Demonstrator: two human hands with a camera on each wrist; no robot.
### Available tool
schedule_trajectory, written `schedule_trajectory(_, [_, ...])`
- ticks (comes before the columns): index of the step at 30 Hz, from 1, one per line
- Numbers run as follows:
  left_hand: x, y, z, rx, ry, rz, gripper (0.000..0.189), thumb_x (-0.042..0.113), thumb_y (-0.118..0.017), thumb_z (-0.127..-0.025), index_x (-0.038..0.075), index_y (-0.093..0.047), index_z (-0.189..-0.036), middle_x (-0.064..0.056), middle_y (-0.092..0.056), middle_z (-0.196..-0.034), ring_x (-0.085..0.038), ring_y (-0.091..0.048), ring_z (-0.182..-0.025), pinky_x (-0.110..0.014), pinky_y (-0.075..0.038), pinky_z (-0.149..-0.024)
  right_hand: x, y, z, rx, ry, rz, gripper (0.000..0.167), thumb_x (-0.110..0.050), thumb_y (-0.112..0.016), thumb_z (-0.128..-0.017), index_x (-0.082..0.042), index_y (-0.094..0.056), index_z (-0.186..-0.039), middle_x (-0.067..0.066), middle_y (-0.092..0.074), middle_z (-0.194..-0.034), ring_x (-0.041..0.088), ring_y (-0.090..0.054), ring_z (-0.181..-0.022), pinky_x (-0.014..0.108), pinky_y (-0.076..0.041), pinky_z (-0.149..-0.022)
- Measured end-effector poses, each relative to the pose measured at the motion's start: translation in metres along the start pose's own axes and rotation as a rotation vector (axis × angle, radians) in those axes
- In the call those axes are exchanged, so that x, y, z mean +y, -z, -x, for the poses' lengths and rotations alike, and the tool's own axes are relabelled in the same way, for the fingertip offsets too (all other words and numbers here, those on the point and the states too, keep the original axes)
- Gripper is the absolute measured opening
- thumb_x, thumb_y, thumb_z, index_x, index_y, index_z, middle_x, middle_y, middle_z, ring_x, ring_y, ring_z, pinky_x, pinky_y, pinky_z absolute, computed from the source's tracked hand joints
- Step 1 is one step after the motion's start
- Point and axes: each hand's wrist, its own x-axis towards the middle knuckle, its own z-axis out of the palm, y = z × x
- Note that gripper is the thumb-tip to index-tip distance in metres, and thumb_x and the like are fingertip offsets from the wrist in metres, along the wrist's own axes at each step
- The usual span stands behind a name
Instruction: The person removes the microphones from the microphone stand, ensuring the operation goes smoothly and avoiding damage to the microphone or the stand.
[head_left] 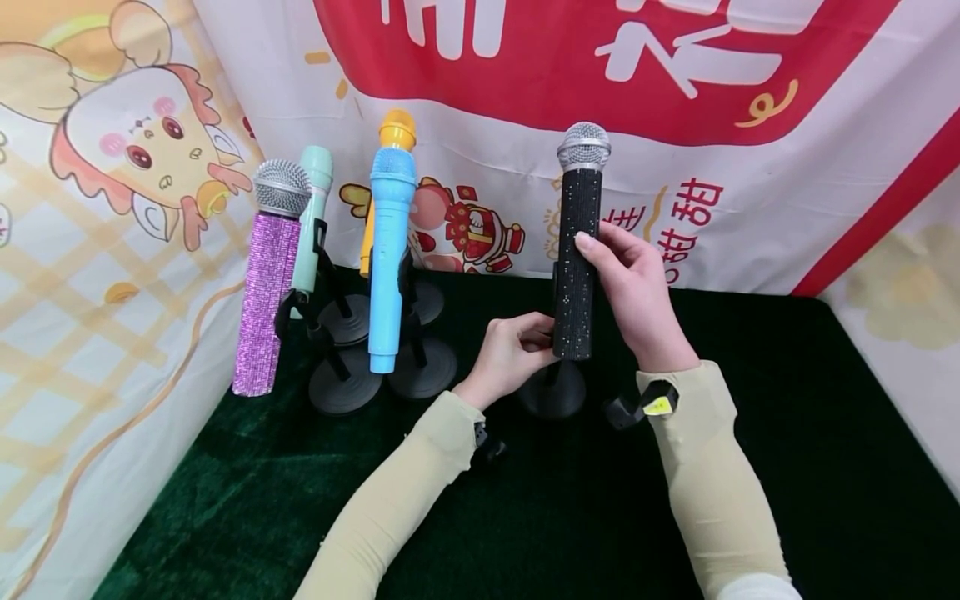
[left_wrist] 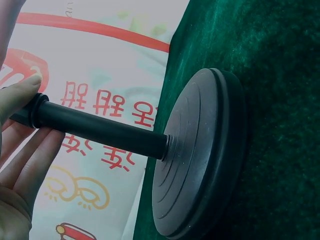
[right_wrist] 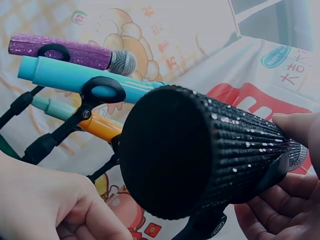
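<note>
A black microphone (head_left: 576, 275) with small sparkles and a silver mesh head stands nearly upright. My right hand (head_left: 639, 292) holds its body, thumb on the near side and fingers behind. In the right wrist view the microphone's flat black end (right_wrist: 165, 155) faces the camera, and a clip lies along its underside. My left hand (head_left: 504, 354) grips the black microphone stand (left_wrist: 105, 127) below the clip, thumb and fingers around the collar on its pole. The stand's round base (left_wrist: 192, 160) rests on the green cloth.
To the left, a purple glittery microphone (head_left: 266, 300), a mint-green microphone (head_left: 306, 250), a blue microphone (head_left: 387, 267) and a yellow microphone (head_left: 397, 129) sit on black stands with round bases. A printed backdrop (head_left: 487, 125) hangs behind the green-cloth table (head_left: 570, 517).
</note>
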Motion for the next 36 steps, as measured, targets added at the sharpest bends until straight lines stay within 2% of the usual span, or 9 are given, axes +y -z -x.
schedule_trajectory(12, [-0.001, 0.000, 0.000, -0.014, 0.001, 0.025, 0.022, 0.010, -0.081, -0.090, 0.011, -0.074, -0.110, 0.003, -0.075, -0.105, -0.006, -0.071, -0.089, -0.024, -0.059, -0.076, -0.001, 0.000, -0.005, -0.003, -0.014, -0.018, 0.035, -0.022, -0.071, -0.098, 0.000, -0.068, -0.125, 0.015, -0.066, -0.111, 0.020, -0.066, -0.089, 0.029, -0.057, -0.077])
schedule_trajectory(20, [-0.002, 0.001, -0.001, -0.021, -0.014, 0.029, 0.021, 0.009, -0.081, -0.089, 0.012, -0.074, -0.108, 0.004, -0.074, -0.103, -0.006, -0.071, -0.087, -0.025, -0.060, -0.076, -0.003, 0.000, -0.005, -0.017, -0.034, -0.021, 0.035, -0.021, -0.070, -0.099, 0.001, -0.066, -0.126, 0.014, -0.066, -0.112, 0.020, -0.066, -0.090, 0.029, -0.057, -0.078])
schedule_trajectory(28, [-0.006, 0.001, -0.002, -0.035, -0.026, 0.014, 0.021, 0.007, -0.083, -0.087, 0.010, -0.074, -0.106, 0.002, -0.075, -0.100, -0.005, -0.071, -0.085, -0.025, -0.060, -0.075, -0.005, 0.000, -0.001, -0.014, -0.043, -0.006, 0.040, -0.021, -0.072, -0.098, 0.001, -0.065, -0.131, 0.016, -0.064, -0.118, 0.021, -0.064, -0.095, 0.029, -0.057, -0.082])
schedule_trajectory(36, [-0.004, 0.002, -0.003, -0.045, 0.002, 0.021, 0.022, 0.007, -0.082, -0.088, 0.011, -0.073, -0.108, 0.003, -0.075, -0.101, -0.005, -0.071, -0.086, -0.025, -0.059, -0.076, -0.004, 0.003, 0.004, -0.022, -0.040, 0.058, 0.041, -0.021, -0.075, -0.096, -0.003, -0.066, -0.132, 0.016, -0.066, -0.119, 0.024, -0.063, -0.102, 0.029, -0.054, -0.087])
